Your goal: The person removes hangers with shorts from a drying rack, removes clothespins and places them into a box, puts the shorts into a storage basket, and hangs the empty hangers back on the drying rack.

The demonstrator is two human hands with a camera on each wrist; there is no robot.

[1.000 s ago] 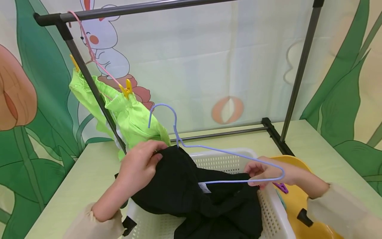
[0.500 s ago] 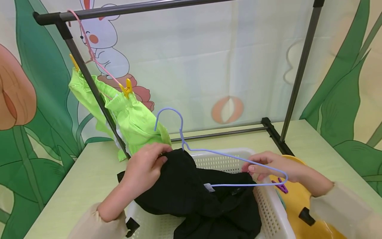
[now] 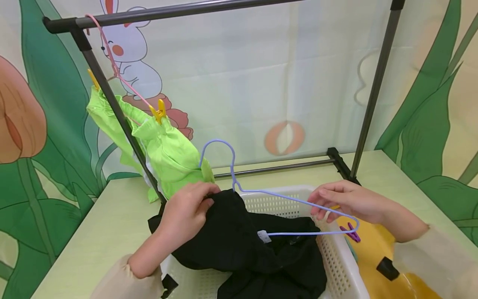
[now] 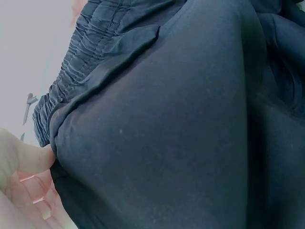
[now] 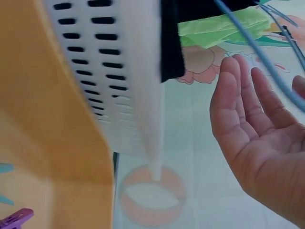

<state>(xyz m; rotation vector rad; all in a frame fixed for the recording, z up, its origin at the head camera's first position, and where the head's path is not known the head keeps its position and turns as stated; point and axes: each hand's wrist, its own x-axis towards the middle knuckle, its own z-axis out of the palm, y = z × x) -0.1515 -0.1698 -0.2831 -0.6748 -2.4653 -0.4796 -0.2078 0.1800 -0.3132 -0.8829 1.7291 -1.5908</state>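
Note:
Black trousers (image 3: 220, 232) with a gathered elastic waistband (image 4: 78, 62) are bunched over the white basket (image 3: 340, 261). My left hand (image 3: 186, 209) pinches their waist edge, thumb against the cloth in the left wrist view. A thin blue hanger (image 3: 295, 234) has its left part hidden inside the waist; its hook stands up and its right end sticks out over the basket rim. Beside that right end is my right hand (image 3: 351, 201), fingers loosely bent and holding nothing. In the right wrist view the palm (image 5: 267, 152) lies bare next to the blue wire.
A dark metal clothes rack (image 3: 377, 87) stands behind the basket. From its left end, green trousers (image 3: 168, 153) hang on a pink hanger (image 3: 130, 87) with yellow clips (image 3: 159, 111). An orange-yellow tub (image 3: 373, 245) at the right holds a purple clip (image 3: 351, 232).
My right hand has let go of the trousers' right waist edge and moved up and right. The hanger and my left hand have shifted slightly right and down.

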